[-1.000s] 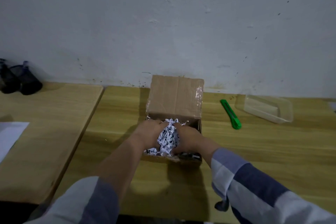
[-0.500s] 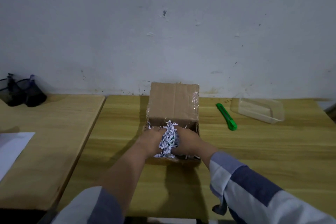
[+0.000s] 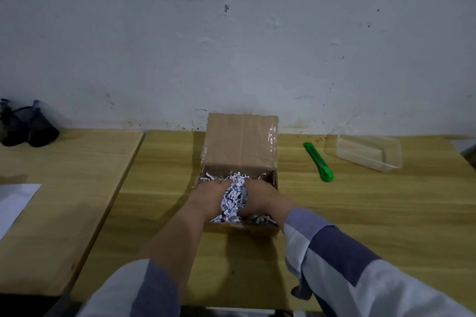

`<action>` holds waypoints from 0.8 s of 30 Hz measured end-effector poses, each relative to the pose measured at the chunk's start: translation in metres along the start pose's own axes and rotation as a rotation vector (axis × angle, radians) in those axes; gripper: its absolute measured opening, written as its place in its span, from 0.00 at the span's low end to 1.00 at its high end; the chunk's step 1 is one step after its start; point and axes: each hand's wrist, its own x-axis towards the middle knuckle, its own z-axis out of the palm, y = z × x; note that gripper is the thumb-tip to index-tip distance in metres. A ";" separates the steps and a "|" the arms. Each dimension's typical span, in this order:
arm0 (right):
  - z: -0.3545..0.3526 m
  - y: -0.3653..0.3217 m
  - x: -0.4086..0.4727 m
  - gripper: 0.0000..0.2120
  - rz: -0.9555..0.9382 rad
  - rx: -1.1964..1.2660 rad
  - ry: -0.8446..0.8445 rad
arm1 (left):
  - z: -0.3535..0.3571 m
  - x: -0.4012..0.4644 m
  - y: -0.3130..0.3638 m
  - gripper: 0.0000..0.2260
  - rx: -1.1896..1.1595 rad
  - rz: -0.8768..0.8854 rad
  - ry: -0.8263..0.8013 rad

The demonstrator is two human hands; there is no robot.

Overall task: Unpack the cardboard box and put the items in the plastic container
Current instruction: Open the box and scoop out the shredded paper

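Brown cardboard box [image 3: 242, 143], black-printed white paper shreds [image 3: 234, 199], green utility knife [image 3: 318, 161], grey-and-white blocked sleeves [image 3: 342, 262].

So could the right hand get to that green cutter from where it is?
Probably yes. The right hand is in the cardboard box, pressing shredded paper, and the green cutter lies to its right on bare table. It must let go first.

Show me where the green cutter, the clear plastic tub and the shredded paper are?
green cutter [image 3: 318, 162]: head view, middle of its handle.
clear plastic tub [image 3: 345, 156]: head view, its near left wall.
shredded paper [image 3: 234, 199]: head view, the clump between the two hands.
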 end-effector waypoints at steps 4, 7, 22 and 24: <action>0.001 0.001 0.002 0.23 -0.010 0.007 0.026 | -0.005 -0.001 0.003 0.33 -0.036 -0.028 -0.016; -0.006 -0.005 -0.005 0.20 -0.018 0.039 0.038 | -0.012 -0.005 0.006 0.31 -0.085 -0.047 0.019; -0.097 0.039 -0.123 0.21 0.037 0.076 0.373 | -0.093 0.012 0.110 0.23 -0.174 0.247 0.226; -0.100 0.069 -0.139 0.23 0.082 0.118 0.408 | -0.092 0.018 0.144 0.21 -0.160 0.302 0.211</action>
